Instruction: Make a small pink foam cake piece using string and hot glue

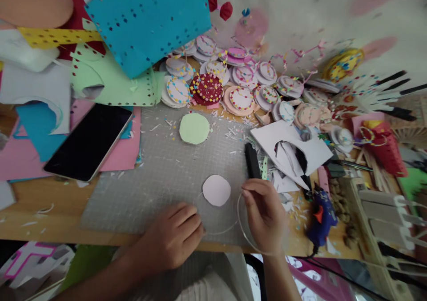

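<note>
My left hand (173,236) rests on the grey cutting mat (153,176) with its fingers curled, pinching one end of a thin white strand (230,226). My right hand (265,212) is closed on the other part of that strand, which loops between both hands. A pale pink paper circle (216,190) lies on the mat just beyond the hands. A light green paper circle (194,128) lies farther back on the mat.
A black phone (89,142) lies at the left on pink paper. Several decorated paper discs (240,98) are piled behind the mat. A black tool (252,160), cut white paper (290,147) and a blue glue gun (322,214) sit at the right. Blue perforated paper (147,21) lies at the back.
</note>
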`<state>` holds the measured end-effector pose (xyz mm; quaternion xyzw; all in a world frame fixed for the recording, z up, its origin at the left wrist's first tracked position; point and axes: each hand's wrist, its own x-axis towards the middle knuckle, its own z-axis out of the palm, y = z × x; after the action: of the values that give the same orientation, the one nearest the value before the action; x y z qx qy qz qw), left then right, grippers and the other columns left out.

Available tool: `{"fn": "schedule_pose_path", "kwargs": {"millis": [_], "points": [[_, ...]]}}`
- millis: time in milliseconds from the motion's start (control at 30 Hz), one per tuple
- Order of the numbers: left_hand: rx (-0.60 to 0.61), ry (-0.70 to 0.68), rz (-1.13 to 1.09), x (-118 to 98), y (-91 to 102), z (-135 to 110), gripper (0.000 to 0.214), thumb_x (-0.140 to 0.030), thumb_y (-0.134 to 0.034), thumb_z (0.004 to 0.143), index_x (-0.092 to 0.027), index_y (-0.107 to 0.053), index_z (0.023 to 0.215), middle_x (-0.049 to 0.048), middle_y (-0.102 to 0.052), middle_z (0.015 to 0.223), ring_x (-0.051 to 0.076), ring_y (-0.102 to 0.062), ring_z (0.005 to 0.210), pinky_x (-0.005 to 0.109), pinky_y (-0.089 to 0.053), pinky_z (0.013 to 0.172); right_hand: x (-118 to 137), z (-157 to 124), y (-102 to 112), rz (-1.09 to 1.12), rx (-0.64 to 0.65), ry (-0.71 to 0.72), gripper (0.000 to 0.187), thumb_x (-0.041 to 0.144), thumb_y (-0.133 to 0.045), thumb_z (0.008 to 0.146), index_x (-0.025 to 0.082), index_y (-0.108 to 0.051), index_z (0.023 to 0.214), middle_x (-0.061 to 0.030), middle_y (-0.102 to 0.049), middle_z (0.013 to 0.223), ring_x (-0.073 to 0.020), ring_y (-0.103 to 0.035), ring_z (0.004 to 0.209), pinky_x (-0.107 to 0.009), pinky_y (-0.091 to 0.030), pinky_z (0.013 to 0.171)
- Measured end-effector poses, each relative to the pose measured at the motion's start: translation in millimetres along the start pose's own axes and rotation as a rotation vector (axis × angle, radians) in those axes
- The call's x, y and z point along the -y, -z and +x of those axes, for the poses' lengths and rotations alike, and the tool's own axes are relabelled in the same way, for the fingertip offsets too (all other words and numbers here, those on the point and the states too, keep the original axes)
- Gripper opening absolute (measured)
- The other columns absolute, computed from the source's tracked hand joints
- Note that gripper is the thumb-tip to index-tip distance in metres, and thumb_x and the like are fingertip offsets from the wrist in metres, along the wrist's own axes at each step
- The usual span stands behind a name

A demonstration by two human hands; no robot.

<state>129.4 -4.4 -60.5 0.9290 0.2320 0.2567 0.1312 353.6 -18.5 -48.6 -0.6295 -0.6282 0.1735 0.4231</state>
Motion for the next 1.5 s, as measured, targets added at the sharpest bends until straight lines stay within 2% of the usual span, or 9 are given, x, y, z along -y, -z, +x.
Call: {"fn": "schedule_pose_path", "kwargs": {"millis": [167, 267, 433, 567, 733, 867, 1333, 1500], "points": [[-0.022, 0.058, -0.021, -3, -2.3, 4, 0.02, -0.011, -0.052, 0.093, -0.013, -0.064, 0.078, 0.0031, -0.065, 0.073, 0.019, -0.059, 0.08, 0.035, -0.049, 0.072, -7, -3, -10, 0.012, -0.062, -0.21, 0.006, 0.024, -0.055, 0.093, 0.022, -0.061, 0.096, -0.0033, -0.069, 0.085, -0.0177, -0.067, 0.076, -0.029, -0.054, 0.067], [-0.065, 0.055, -0.016, -4, 0.4, 6, 0.02, -0.01, -0.051, 0.094, -0.012, -0.065, 0.08, 0.0038, -0.067, 0.077, 0.019, -0.059, 0.08, 0.035, -0.048, 0.072, -5, -3, -10, 0.04, -0.078, -0.264, 0.007, 0.026, -0.057, 0.092, 0.022, -0.061, 0.096, -0.0031, -0.071, 0.083, -0.017, -0.069, 0.073, -0.028, -0.055, 0.065], [-0.079, 0.023, -0.02, -5, 3.1, 8, 0.021, -0.009, -0.05, 0.094, -0.012, -0.066, 0.082, 0.0034, -0.069, 0.078, 0.019, -0.06, 0.079, 0.035, -0.047, 0.073, 4, -1, 2, 0.025, -0.1, -0.221, 0.009, 0.02, -0.062, 0.089, 0.023, -0.065, 0.097, -0.0012, -0.069, 0.084, -0.0148, -0.065, 0.071, -0.026, -0.052, 0.064], [-0.071, 0.028, -0.011, -2, -1.1, 11, 0.023, -0.009, -0.047, 0.095, -0.013, -0.066, 0.084, 0.0033, -0.069, 0.076, 0.018, -0.06, 0.079, 0.034, -0.047, 0.072, 8, 7, 10, 0.01, -0.026, -0.148, 0.011, 0.014, -0.062, 0.088, 0.023, -0.065, 0.094, -0.0015, -0.065, 0.087, -0.0155, -0.063, 0.077, -0.027, -0.05, 0.065], [-0.067, 0.025, -0.007, -2, -5.2, 13, 0.022, -0.013, -0.047, 0.096, -0.013, -0.067, 0.086, 0.0035, -0.069, 0.077, 0.018, -0.06, 0.079, 0.034, -0.047, 0.071, 7, 21, 7, -0.012, 0.064, 0.022, 0.019, 0.008, -0.058, 0.089, 0.024, -0.065, 0.095, -0.0019, -0.065, 0.091, -0.0159, -0.062, 0.087, -0.03, -0.049, 0.077], [-0.058, 0.04, 0.006, -3, -4.5, 15, 0.025, -0.012, -0.045, 0.097, -0.014, -0.067, 0.086, 0.0034, -0.068, 0.077, 0.018, -0.06, 0.079, 0.034, -0.046, 0.071, 4, 31, 2, -0.02, 0.111, 0.067, 0.02, 0.007, -0.056, 0.09, 0.023, -0.066, 0.097, -0.0023, -0.064, 0.093, -0.0148, -0.062, 0.088, -0.029, -0.049, 0.079], [-0.066, 0.026, 0.011, -4, -8.9, 16, 0.022, -0.01, -0.047, 0.095, -0.013, -0.066, 0.084, 0.0032, -0.066, 0.074, 0.019, -0.059, 0.077, 0.035, -0.046, 0.071, 1, 34, -6, 0.0, 0.13, -0.013, 0.012, 0.014, -0.056, 0.092, 0.023, -0.065, 0.095, -0.0029, -0.066, 0.092, -0.0156, -0.064, 0.087, -0.027, -0.052, 0.075], [-0.063, 0.039, 0.014, -5, -9.0, 17, 0.021, -0.01, -0.048, 0.094, -0.013, -0.066, 0.083, 0.0031, -0.066, 0.073, 0.019, -0.058, 0.077, 0.035, -0.046, 0.071, -2, 33, -11, 0.041, 0.179, -0.171, 0.007, 0.023, -0.055, 0.093, 0.023, -0.062, 0.095, -0.0024, -0.069, 0.087, -0.0163, -0.067, 0.078, -0.028, -0.054, 0.071]]}}
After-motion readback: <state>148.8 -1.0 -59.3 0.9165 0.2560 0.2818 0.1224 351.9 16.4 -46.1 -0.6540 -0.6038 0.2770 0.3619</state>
